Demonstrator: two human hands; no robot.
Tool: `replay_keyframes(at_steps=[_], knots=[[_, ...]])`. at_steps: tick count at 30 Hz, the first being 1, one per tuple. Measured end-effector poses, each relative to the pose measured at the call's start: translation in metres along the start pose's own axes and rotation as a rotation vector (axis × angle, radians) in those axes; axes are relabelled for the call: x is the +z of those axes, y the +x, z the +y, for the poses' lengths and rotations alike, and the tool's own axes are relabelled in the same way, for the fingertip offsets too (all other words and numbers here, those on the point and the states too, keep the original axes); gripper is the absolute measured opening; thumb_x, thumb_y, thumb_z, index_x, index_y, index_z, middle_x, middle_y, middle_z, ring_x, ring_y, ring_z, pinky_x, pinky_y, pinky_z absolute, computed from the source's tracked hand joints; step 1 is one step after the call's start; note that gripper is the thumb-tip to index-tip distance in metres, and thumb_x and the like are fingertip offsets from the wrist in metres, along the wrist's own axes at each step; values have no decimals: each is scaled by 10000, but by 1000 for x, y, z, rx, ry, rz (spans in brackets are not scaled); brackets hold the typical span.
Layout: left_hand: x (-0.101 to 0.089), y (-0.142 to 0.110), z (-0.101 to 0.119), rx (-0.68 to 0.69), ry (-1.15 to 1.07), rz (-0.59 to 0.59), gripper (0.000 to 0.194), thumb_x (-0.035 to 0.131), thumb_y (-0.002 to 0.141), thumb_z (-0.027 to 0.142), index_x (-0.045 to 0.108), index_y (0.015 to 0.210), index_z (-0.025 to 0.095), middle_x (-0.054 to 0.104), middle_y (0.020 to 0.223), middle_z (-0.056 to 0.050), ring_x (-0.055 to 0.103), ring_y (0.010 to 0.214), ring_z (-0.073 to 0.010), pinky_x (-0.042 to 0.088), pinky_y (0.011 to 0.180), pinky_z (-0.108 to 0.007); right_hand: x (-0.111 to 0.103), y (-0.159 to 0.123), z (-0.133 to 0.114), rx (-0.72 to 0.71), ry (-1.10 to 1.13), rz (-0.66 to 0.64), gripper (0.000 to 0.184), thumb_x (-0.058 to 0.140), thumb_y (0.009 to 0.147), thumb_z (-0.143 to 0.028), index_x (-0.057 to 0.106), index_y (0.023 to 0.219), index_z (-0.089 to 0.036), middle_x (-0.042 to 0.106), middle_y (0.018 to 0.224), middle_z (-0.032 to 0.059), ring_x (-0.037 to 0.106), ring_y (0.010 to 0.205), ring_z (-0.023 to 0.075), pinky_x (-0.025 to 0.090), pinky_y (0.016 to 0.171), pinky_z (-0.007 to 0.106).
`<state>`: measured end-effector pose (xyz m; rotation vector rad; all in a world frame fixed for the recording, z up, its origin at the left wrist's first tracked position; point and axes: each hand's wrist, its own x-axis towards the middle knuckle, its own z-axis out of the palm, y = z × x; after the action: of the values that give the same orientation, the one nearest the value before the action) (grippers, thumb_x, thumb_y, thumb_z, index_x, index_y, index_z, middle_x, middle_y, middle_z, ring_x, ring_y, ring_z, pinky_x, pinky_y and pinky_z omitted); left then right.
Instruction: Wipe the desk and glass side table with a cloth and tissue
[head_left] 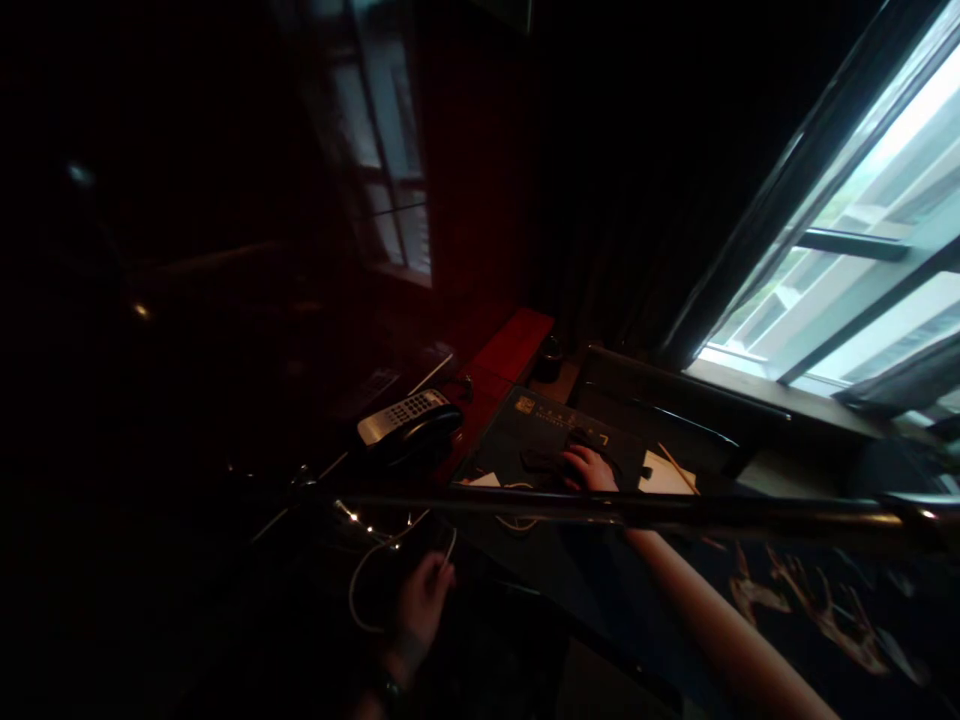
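The scene is dim and blurred. My left hand (426, 600) is low at the centre, fingers curled together. A thin white cable (354, 585) loops beside it, and one end rises from the fingertips, so the hand seems closed on it. Across the dark bar-like edge (525, 505), my right hand (591, 468) lies over a dark mat or folder (517, 425) with gold print. Its bent fingers press on a black, soft-looking thing (547, 460) whose kind I cannot make out.
A desk telephone (405, 420) stands left of the mat on the reddish desk (514, 340). White paper with a pencil (677, 468) lies to the right. Beyond are a black tray-like piece (645, 400) and a window (862, 260). Small lights (369, 529) glow near the cable.
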<state>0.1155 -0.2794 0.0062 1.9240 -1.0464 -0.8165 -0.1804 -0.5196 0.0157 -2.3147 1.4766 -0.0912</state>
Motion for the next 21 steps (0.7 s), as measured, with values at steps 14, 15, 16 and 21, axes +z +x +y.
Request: replay_keyframes(at_steps=[14,15,16,21], knots=[[62,125,48,203,136,-368,468,793,656,134,721,1118,135,660,1212,-200,555,1236,-457,392,1106,-657,-1,-19,-41,499,-262,-64,550,567,988,-301,494,1531,-354,330,1674,110,306,1491,412,451,1075,597],[59,131,48,168,89,-376,463,795,588,70,696,1035,133,662,1110,-168,599,1155,-409,445,1070,-602,3,-20,-51,545,-250,-53,527,514,1010,-281,494,1536,-319,343,1661,138,343,1470,410,474,1052,573],[54,136,50,128,27,-372,456,765,564,23,649,990,135,649,1038,-134,628,1080,-350,492,1024,-534,9,-19,-65,577,-232,-45,524,486,1017,-266,490,1540,-303,360,1647,154,382,1441,407,501,1017,547],[8,157,70,-15,-378,-312,416,609,773,241,370,1112,208,564,969,-29,605,745,-141,527,619,-278,71,-28,-174,486,-90,-43,497,575,991,-332,540,1481,-401,405,1640,61,374,1448,377,494,1044,531]])
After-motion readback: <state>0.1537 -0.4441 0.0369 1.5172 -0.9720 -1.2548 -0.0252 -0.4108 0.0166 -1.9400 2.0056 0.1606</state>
